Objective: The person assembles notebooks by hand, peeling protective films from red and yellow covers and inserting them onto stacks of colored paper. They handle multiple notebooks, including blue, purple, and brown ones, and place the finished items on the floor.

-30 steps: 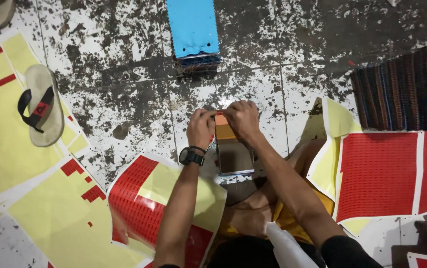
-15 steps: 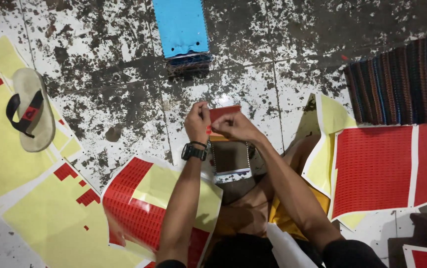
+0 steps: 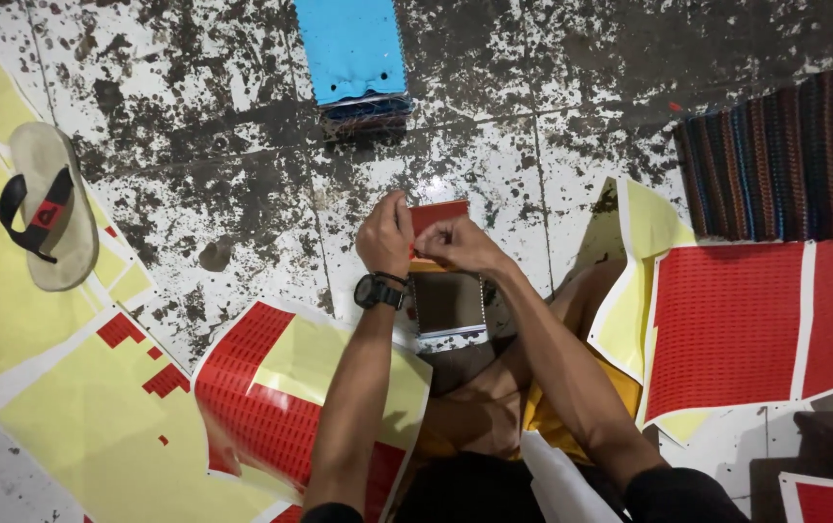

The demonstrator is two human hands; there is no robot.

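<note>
Pinching a small red sticker sheet (image 3: 439, 215) between both hands, left hand (image 3: 384, 235), right hand (image 3: 457, 246), fingers closed

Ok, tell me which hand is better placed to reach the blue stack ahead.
Left, probably: the left hand sits directly below the blue stack, while the right hand lies further aside. Both pinch the red card.
</note>
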